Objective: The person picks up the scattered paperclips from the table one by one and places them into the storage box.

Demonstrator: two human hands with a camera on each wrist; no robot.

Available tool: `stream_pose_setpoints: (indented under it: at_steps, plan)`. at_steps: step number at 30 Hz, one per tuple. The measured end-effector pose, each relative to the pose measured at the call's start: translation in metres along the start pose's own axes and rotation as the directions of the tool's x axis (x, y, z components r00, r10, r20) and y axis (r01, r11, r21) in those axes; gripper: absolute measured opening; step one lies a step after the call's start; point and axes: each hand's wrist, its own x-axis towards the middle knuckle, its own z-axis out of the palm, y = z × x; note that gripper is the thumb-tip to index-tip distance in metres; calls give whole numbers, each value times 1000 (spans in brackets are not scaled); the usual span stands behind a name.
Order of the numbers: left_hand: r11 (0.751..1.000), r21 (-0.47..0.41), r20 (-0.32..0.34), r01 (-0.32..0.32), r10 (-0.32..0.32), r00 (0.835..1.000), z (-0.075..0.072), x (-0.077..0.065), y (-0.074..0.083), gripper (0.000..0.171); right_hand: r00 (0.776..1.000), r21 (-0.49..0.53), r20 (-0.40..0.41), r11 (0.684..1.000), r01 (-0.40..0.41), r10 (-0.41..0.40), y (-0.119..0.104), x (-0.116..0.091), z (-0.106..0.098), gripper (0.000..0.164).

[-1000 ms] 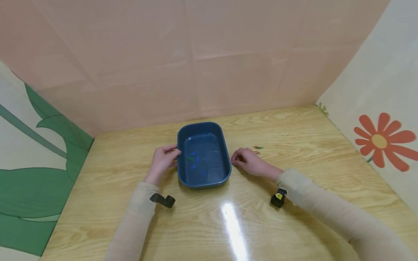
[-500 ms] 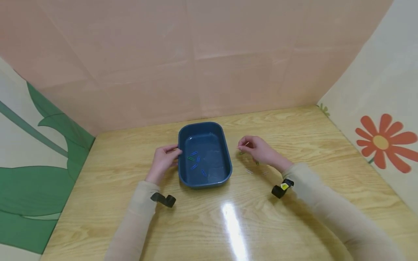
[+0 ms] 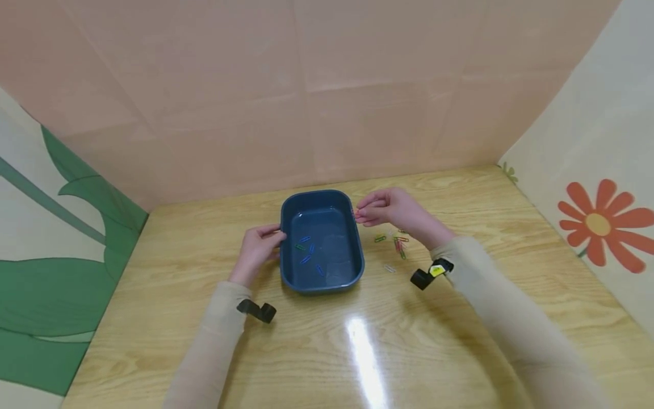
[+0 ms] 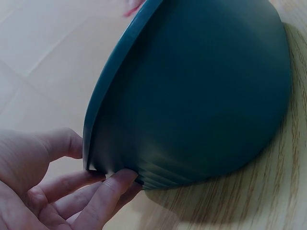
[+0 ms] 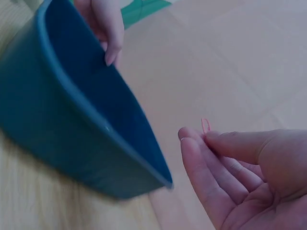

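Note:
A dark blue rectangular tub [image 3: 322,289] sits on the wooden table with several blue paper clips [image 3: 319,270] and a green paper clip [image 3: 300,247] in it. My left hand [image 3: 255,250] grips the tub's left rim, thumb on the edge and fingers under it, as the left wrist view shows. Beside the right rim, my right hand [image 3: 390,210] pinches a pink paper clip [image 5: 205,125] between thumb and fingertips. Below that hand lies a loose cluster of red, green and yellowish paper clips [image 3: 399,244].
A pale paper clip [image 3: 390,268] lies apart, nearer the front. Behind the table [image 3: 317,363] hangs a pink backdrop [image 3: 306,102]. A white panel with a red flower [image 3: 595,222] stands on the right, one with green leaves [image 3: 46,301] on the left.
My right hand has moved from the table beside the tub, over the clips, up to the right rim with a pink paper clip. My left hand has kept its grip.

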Motion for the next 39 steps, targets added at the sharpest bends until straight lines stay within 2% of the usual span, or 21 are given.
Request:
stream_pose_setpoints:
  at_steps: [3,7,11,18,26,31,35,39]
  plan:
    - [1000,-1,11,0,0,1000,1,0,1,38,998,4,58,1000,-31,31,-8,10,11,25]
    - [1000,-10,23,-3,4,1000,4,-1,3,37,984,-4,158,997,-79,78,-13,25,26,23]
    - [1000,-4,26,-4,4,1000,6,-1,4,38,969,-61,215,992,-111,121,-14,37,40,20]
    - [1000,4,31,-17,16,999,7,-2,5,38,965,-207,206,971,-118,162,-11,50,60,14]
    - [999,16,46,-29,28,999,9,-1,5,38,960,-319,204,940,-120,192,-10,48,66,25]
    - [1000,7,58,-28,27,998,10,-1,5,38,963,-256,215,961,-102,159,-10,45,64,24]
    - [1000,-4,59,-25,26,998,7,-2,4,38,956,-201,264,977,-74,127,-13,39,62,19]
    - [999,-8,61,-33,33,998,6,-3,4,38,949,-191,298,981,-43,99,-20,33,58,17]
